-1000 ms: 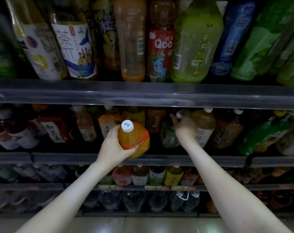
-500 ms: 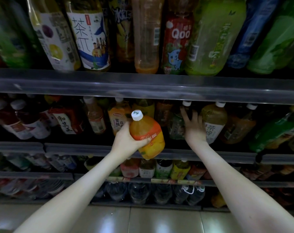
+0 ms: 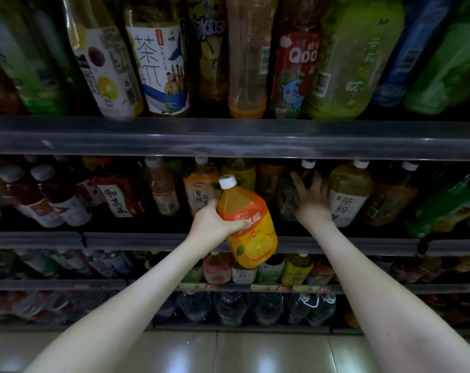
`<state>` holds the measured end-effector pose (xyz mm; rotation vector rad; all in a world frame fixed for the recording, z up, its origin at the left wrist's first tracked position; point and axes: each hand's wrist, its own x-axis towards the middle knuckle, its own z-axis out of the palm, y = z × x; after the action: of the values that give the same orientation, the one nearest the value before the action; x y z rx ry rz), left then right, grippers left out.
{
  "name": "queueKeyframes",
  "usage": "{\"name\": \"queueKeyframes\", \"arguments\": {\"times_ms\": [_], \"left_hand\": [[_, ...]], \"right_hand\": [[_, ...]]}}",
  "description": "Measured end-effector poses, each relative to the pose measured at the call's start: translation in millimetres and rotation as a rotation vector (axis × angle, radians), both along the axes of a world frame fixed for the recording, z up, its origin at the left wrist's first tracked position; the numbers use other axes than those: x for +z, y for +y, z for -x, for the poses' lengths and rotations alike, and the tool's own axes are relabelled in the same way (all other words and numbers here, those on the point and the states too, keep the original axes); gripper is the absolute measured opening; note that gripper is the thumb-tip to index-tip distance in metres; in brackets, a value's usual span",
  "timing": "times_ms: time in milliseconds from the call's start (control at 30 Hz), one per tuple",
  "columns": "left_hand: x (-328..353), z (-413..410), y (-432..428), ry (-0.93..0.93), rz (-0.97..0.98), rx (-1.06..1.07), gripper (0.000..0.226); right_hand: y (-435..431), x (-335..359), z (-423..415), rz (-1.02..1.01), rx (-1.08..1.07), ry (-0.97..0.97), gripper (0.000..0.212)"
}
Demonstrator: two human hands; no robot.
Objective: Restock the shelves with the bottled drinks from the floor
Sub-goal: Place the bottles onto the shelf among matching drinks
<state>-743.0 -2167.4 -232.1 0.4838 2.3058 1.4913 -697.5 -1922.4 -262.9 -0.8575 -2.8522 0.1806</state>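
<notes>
My left hand [image 3: 215, 224] grips an orange juice bottle [image 3: 248, 224] with a white cap and an orange-and-yellow label, held tilted in front of the second shelf's rail [image 3: 147, 242]. To its right, my right hand [image 3: 313, 200] reaches into that shelf with fingers spread against a dark green bottle [image 3: 289, 195] with a white cap. Between the two hands the shelf shows a dark gap behind the juice bottle.
The top shelf [image 3: 228, 138] carries large bottles, among them a red Qoo bottle [image 3: 295, 65]. A pale tea bottle [image 3: 348, 195] stands right of my right hand. Lower shelves hold small drinks and water bottles [image 3: 244, 308]. Tiled floor [image 3: 228, 351] lies below.
The juice bottle in my left hand has risen and moved right, closer to the second shelf. My right hand has spread its fingers over the green bottle.
</notes>
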Motion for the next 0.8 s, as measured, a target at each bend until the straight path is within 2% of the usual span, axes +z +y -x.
{"name": "queueKeyframes", "arguments": {"times_ms": [200, 300, 367, 433, 500, 533, 600, 700, 800], "left_hand": [[4, 11, -20, 0.004, 0.002, 0.018, 0.075], [2, 10, -30, -0.011, -0.005, 0.017, 0.079], [-1, 9, -33, 0.001, 0.012, -0.007, 0.078], [-3, 6, -31, 0.009, 0.031, -0.045, 0.075], [-3, 0, -22, 0.005, 0.045, -0.079, 0.074], [-3, -3, -16, 0.005, 0.046, -0.089, 0.073], [-2, -10, 0, 0.018, 0.065, -0.123, 0.072], [6, -18, 31, 0.05, 0.102, -0.269, 0.07], [17, -34, 72, 0.091, 0.135, -0.456, 0.074]], "right_hand": [[-7, 2, 6, -0.068, -0.115, -0.02, 0.077], [-5, 6, 8, 0.013, -0.1, -0.047, 0.079], [-3, 9, 3, 0.102, -0.082, -0.064, 0.087], [-5, 9, -9, 0.118, -0.01, -0.012, 0.092], [-12, 13, -26, 0.131, 0.082, 0.125, 0.085], [-16, 17, -35, 0.216, 0.121, 0.184, 0.08], [-20, 25, -52, 0.509, 0.263, 0.201, 0.071], [-17, 31, -83, 0.865, 0.478, 0.085, 0.079], [5, 33, -113, 1.096, 0.425, 0.074, 0.086]]}}
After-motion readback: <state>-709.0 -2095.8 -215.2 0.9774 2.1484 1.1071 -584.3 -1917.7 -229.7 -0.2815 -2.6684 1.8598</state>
